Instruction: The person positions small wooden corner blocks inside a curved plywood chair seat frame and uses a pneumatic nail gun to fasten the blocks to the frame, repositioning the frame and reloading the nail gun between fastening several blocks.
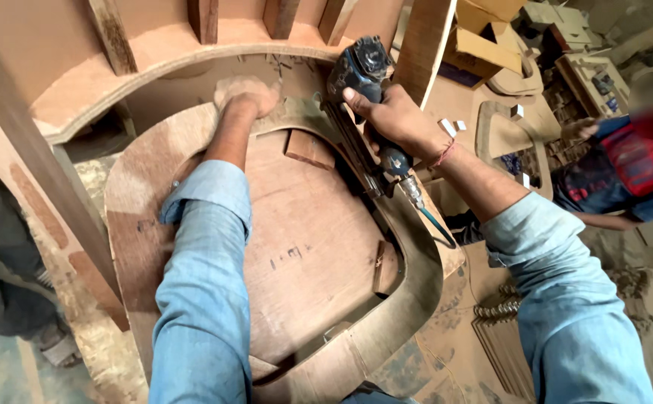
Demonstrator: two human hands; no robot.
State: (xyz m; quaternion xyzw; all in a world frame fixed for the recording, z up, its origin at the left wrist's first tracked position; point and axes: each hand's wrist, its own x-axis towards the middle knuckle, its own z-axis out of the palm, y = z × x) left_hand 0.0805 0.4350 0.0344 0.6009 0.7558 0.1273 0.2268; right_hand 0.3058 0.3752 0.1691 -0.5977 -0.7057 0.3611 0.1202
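Observation:
My right hand (395,118) grips a dark pneumatic nail gun (359,90), its nose pointing down at the top edge of a curved plywood frame (409,299). An air hose (431,218) runs off the gun's handle below my wrist. My left hand (247,93) presses flat on the upper rim of the same frame, just left of the gun. Inside the ring lies a flat plywood panel (304,262) with small wood blocks (310,148) fixed along its edge. Both arms wear light blue sleeves.
A larger curved wooden structure with ribs (154,52) stands behind the frame. Another person in red and blue (633,168) sits at the right among cut wood shapes (502,131) and boxes. Metal springs (498,307) lie on the dusty floor at right.

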